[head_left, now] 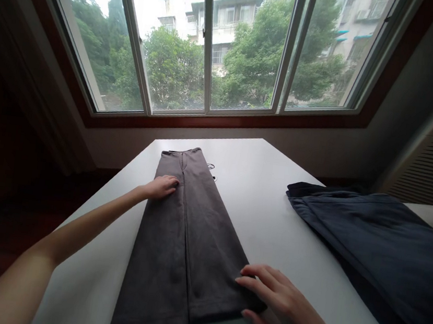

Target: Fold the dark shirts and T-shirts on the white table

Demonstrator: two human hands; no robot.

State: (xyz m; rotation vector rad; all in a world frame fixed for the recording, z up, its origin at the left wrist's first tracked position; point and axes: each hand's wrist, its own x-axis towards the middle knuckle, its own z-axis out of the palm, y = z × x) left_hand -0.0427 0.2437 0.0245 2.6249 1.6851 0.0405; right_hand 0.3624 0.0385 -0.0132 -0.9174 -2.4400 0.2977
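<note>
Dark grey trousers (207,239) lie flat, waistband toward the window and leg hems toward me. My left hand (162,187) rests on their upper left part, below the fly, fingers stretched out and flat on the cloth. At the near right, my right hand (271,292) is at the corner of the right leg's hem. Its fingers are spread, with the fingertips at the side edge and the thumb near the bottom edge; it does not grip the cloth.
A white table (102,253) with angled far corners bears the trousers. Dark navy folded clothing (380,245) lies on the right. A small dark cord or loop (211,166) shows beside the trousers' upper right edge. Beyond the table is a wide window (207,109).
</note>
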